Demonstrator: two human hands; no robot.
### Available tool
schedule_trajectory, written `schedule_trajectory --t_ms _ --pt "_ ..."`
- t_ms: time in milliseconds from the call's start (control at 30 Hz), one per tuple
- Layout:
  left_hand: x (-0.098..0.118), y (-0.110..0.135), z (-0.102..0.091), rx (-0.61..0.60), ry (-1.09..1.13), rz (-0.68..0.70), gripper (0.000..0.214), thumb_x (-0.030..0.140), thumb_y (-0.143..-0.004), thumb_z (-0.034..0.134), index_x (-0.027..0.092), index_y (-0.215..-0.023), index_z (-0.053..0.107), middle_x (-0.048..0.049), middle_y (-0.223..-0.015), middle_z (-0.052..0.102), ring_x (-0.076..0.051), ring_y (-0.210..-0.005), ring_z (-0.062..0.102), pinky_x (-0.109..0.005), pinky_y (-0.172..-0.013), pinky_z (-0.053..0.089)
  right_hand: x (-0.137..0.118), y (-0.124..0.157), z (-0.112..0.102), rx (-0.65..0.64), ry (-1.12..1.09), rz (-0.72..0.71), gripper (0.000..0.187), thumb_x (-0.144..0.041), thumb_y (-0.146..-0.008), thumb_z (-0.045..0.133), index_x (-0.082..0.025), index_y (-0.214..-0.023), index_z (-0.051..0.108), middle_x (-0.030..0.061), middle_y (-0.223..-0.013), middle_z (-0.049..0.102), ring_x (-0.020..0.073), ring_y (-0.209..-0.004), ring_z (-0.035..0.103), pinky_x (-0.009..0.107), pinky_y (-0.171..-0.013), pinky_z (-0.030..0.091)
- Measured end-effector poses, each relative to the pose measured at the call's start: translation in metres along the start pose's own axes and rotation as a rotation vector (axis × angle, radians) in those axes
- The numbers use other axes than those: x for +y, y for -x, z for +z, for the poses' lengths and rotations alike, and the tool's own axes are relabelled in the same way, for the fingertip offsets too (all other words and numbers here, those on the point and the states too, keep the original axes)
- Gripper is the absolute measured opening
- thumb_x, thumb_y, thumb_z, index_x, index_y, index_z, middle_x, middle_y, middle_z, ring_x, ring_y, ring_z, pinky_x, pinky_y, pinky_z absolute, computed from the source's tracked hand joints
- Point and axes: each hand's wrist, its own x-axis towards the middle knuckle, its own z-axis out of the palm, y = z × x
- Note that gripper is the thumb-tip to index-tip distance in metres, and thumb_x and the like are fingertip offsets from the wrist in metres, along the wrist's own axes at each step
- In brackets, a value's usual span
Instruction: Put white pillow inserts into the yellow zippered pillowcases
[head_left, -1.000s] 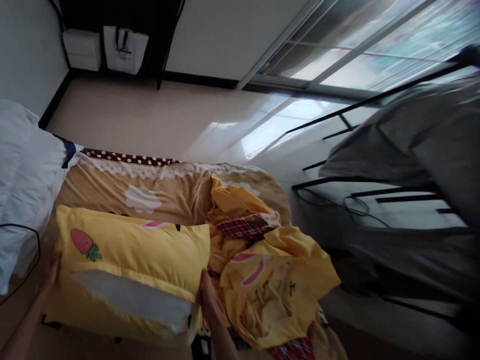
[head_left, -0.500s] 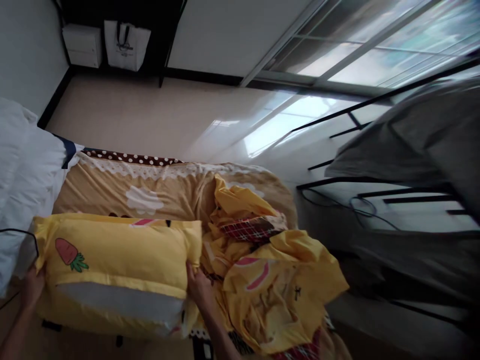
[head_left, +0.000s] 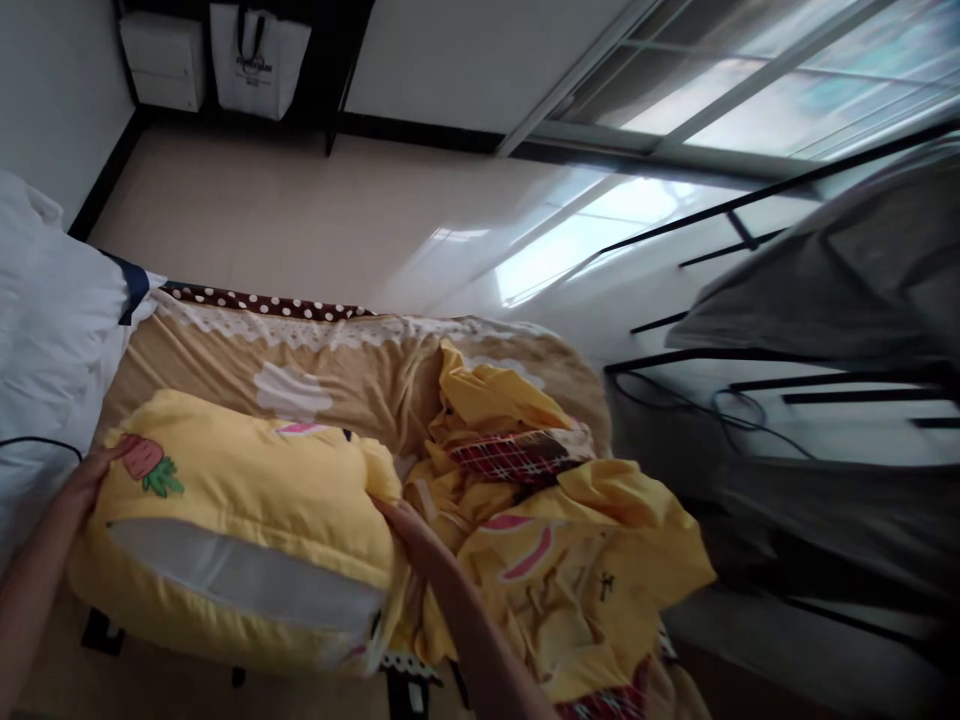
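A plump yellow pillow (head_left: 255,510) with a carrot print lies across a tan sheet (head_left: 352,375) at lower left; its white inner cushion shows through a long opening along the near side. My left hand (head_left: 90,475) presses against the pillow's left end by the carrot. My right hand (head_left: 409,530) is flat against its right end, fingers partly tucked behind the cover. The pillow is squeezed between both hands and bulges upward.
A crumpled yellow and red plaid bedcover (head_left: 555,540) is heaped just right of the pillow. A white duvet (head_left: 52,340) lies at far left. A dark metal rack with grey cloth (head_left: 825,330) stands at right. A paper bag (head_left: 259,55) and white box (head_left: 161,45) sit by the far wall.
Both hands have pushed inward on the pillow's ends, so it is shorter, puffier and slightly lifted. The view has shifted a little.
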Motion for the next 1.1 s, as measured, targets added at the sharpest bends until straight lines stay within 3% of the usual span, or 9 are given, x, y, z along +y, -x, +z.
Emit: schedule_trajectory --t_ms 67,167,300,433,500,667,767,967,1100 --pt "-0.008 0.009 -0.007 -0.005 0.089 -0.02 0.049 0.048 -0.072 0.072 0.009 -0.102 0.07 -0.0103 -0.078 0.072 -0.026 -0.075 0.068 -0.04 -0.071 0.058 0.004 0.018 -0.02 0.019 0.051 0.03 0.065 -0.06 -0.061 0.073 -0.012 -0.105 0.07 0.0139 -0.095 0.074 0.0284 -0.085 0.068 0.039 -0.077 0.054" --pt "-0.016 0.027 0.004 0.283 -0.067 0.108 0.063 0.05 -0.073 0.068 0.007 -0.119 0.064 -0.0152 -0.103 0.072 -0.031 -0.097 0.065 -0.045 -0.089 0.053 0.008 0.026 -0.035 0.286 0.36 0.019 0.058 -0.055 -0.067 0.067 -0.009 -0.102 0.071 0.0195 -0.103 0.072 0.0353 -0.097 0.067 0.044 -0.085 0.051" --pt "0.008 0.053 0.05 0.443 -0.402 0.445 0.065 0.026 -0.084 0.052 0.001 -0.144 0.044 -0.0266 -0.145 0.047 -0.036 -0.137 0.042 -0.05 -0.113 0.035 0.0 0.007 0.003 0.593 0.714 -0.156 0.058 -0.034 -0.077 0.057 -0.004 -0.127 0.06 0.0294 -0.138 0.053 0.0423 -0.128 0.049 0.056 -0.106 0.034" --pt "0.053 0.083 0.101 0.074 -0.566 0.899 0.052 0.019 -0.093 0.039 0.015 -0.144 0.049 -0.0131 -0.159 0.034 -0.027 -0.149 0.026 -0.046 -0.119 0.026 -0.004 0.0 0.078 0.227 0.924 -0.717 0.052 -0.02 -0.092 0.035 -0.018 -0.141 0.052 0.0135 -0.147 0.051 0.0245 -0.138 0.044 0.044 -0.112 0.031" --pt "0.056 0.101 0.121 -0.138 -0.652 1.084 0.053 0.029 -0.097 0.038 0.024 -0.15 0.041 -0.0066 -0.16 0.033 -0.024 -0.149 0.026 -0.046 -0.121 0.023 0.007 0.006 0.103 0.11 0.989 -0.806 0.052 -0.026 -0.097 0.035 -0.024 -0.148 0.043 0.0089 -0.153 0.045 0.0216 -0.145 0.034 0.044 -0.115 0.026" --pt "-0.013 0.138 0.147 -0.217 -0.825 1.34 0.063 0.046 -0.097 0.046 0.023 -0.154 0.032 -0.0073 -0.16 0.034 -0.024 -0.147 0.03 -0.043 -0.123 0.017 0.051 0.022 0.094 -0.11 1.211 -0.637 0.063 -0.047 -0.098 0.043 -0.024 -0.155 0.029 0.0066 -0.162 0.024 0.024 -0.151 0.02 0.048 -0.12 0.017" --pt "-0.041 0.133 0.157 -0.165 -0.847 1.31 0.061 0.045 -0.098 0.043 0.02 -0.153 0.034 -0.0088 -0.158 0.036 -0.024 -0.146 0.033 -0.042 -0.121 0.022 0.044 0.016 0.079 -0.149 1.229 -0.527 0.065 -0.048 -0.097 0.044 -0.023 -0.155 0.029 0.0057 -0.163 0.021 0.0238 -0.151 0.017 0.049 -0.121 0.016" --pt "-0.007 0.064 0.175 -0.307 -0.823 1.295 0.063 0.05 -0.099 0.039 0.019 -0.154 0.032 -0.011 -0.16 0.032 -0.024 -0.149 0.027 -0.045 -0.123 0.019 -0.015 -0.021 0.111 -0.076 1.038 -0.423 0.053 -0.041 -0.102 0.024 -0.025 -0.151 0.039 0.0063 -0.156 0.038 0.0204 -0.146 0.032 0.048 -0.117 0.026" --pt "0.014 0.06 0.182 -0.326 -0.836 1.208 0.06 0.045 -0.097 0.045 0.018 -0.151 0.038 -0.0133 -0.158 0.034 -0.027 -0.147 0.031 -0.048 -0.122 0.02 -0.012 -0.029 0.147 0.03 1.126 -0.432 0.059 -0.04 -0.1 0.033 -0.018 -0.155 0.028 0.009 -0.162 0.023 0.0245 -0.151 0.017 0.057 -0.119 0.012"
